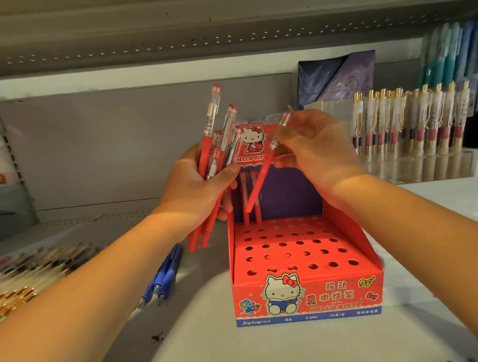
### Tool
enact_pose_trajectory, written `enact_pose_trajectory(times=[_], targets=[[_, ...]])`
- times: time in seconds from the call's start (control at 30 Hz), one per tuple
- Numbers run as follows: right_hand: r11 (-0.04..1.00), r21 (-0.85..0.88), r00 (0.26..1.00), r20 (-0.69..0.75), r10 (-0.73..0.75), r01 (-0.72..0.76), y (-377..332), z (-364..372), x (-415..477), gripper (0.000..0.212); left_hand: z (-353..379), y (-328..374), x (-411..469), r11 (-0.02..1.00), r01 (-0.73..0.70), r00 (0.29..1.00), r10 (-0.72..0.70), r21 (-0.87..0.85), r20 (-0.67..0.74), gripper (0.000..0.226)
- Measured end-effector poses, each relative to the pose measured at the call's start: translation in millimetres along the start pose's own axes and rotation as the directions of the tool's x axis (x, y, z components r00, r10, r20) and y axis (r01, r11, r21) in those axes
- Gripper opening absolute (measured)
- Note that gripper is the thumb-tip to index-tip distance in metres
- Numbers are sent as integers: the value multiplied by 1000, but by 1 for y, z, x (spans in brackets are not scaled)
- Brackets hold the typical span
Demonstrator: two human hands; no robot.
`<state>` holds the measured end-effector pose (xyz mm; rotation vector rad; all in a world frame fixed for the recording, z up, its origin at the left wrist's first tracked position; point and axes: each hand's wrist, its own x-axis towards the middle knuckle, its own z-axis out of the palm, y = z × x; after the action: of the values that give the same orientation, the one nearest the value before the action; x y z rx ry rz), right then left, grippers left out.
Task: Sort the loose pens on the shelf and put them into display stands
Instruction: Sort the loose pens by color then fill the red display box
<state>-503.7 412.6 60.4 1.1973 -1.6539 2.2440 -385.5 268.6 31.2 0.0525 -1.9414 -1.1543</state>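
The stand's (pixel 307 293) red front reads "按动中性笔" and, below that, "HELLO KITTY". The blue strip (pixel 284 320) along its foot has "Joytop" at the left and what looks like "0.5MM", and the rest of its small print is too blurred to read. The back card (pixel 253 141) reads "HELLO KITT", its last letter hidden behind a pen (pixel 260 179), and the labels on the pens (pixel 206 146) in the left hand (pixel 196 188) cannot be read.

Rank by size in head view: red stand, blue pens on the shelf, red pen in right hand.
1. Stand
2. Blue pens together
3. Red pen, though longer than any single blue pen; viewing angle makes that unsure.
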Motion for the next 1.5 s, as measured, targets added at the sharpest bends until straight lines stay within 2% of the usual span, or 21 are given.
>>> enact_pose_trajectory(times=[0.03,0.1,0.17,0.33,0.5,0.63,0.73,0.9,0.93,0.97,1.03,1.07,1.13,1.2,1.3,1.4,1.5], targets=[[991,-127,999,-1,-53,53,2,-4,2,19,-1,-1,0,1000,-2,1000,2,12,-2,11],[905,-397,988,47,-147,153,8,-11,3,33,-1,-2,0,1000,-6,1000,6,16,3,12],[825,-527,979,93,-181,203,13,-12,1,37,-1,-3,0,1000,-7,1000,7,13,9,13],[815,-528,971,120,-206,238,22,-12,2,36,-2,-5,2,1000,-22,1000,22,8,3,15],[802,-556,975,157,-158,220,30,-9,0,39,-2,-3,2,1000,-29,1000,29,10,-3,16],[791,-590,970,241,-18,162,36,-9,-2,23,-2,-1,1,1000,-22,1000,22,15,-11,16],[756,-643,957,278,81,123,37,-10,-3,23,-2,0,0,1000,-4,1000,4,18,2,13],[681,-695,958,286,-32,230,27,-9,-2,19,-1,2,-1,1000,22,999,-22,2,37,15],[698,-674,958,279,-63,242,23,-8,-3,19,0,2,-1,1000,25,999,-25,-7,41,16],[768,-602,961,269,-63,219,19,-5,-4,20,1,3,-1,999,27,999,-26,-17,41,16],[942,-327,954,297,31,71,10,2,-8,19,3,3,-2,999,26,999,-25,-37,40,18],[978,-208,937,339,81,-10,6,4,-10,19,4,3,-2,999,25,999,-23,-44,46,19],[991,-90,906,403,126,-98,4,6,-15,18,5,4,-3,998,23,998,-20,-52,61,18],[988,-6,904,402,144,-154,3,7,-17,15,5,5,-4,998,29,997,-24,-61,73,18],[978,92,927,348,143,-185,2,7,-16,20,5,5,-3,997,43,996,-37,-68,86,17],[951,222,939,313,140,-216,-2,10,-17,16,4,3,-2,993,63,992,-52,-97,111,13],[902,349,958,222,182,-252,-7,10,-14,16,5,1,-3,991,67,991,-53,-112,125,20]])
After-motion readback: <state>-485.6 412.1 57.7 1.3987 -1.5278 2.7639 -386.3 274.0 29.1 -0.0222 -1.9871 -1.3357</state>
